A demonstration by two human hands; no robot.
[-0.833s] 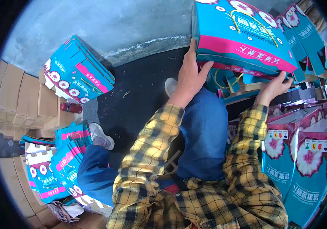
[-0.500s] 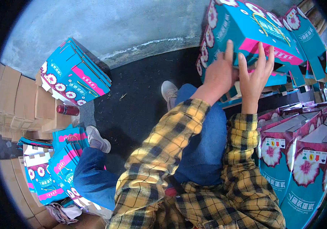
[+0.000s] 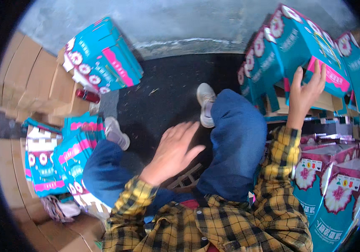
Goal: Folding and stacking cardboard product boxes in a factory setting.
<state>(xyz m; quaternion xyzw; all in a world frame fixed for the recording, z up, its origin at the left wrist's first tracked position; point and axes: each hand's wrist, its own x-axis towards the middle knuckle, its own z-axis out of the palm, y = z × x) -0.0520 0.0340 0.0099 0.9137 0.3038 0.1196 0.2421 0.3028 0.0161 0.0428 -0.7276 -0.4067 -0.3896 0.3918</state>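
A teal carton with pink bands and white flower prints (image 3: 291,46) stands raised at the upper right, its bottom flaps hanging open. My right hand (image 3: 305,90) presses flat against its underside, fingers spread. My left hand (image 3: 173,151) hovers empty over my lap, fingers apart, above the dark mat between my knees. I sit with both legs in blue jeans and wear a yellow plaid shirt.
A pile of the same teal cartons (image 3: 102,56) lies at the upper left. Flattened teal cartons (image 3: 68,157) are stacked by my left knee. Brown cardboard (image 3: 28,84) lines the left side. Magenta and teal boxes (image 3: 339,185) stand at the right. A red can (image 3: 87,95) lies near the cardboard.
My left hand has let go of the raised carton and dropped down toward my lap. The carton has turned and now rests against my right hand alone.
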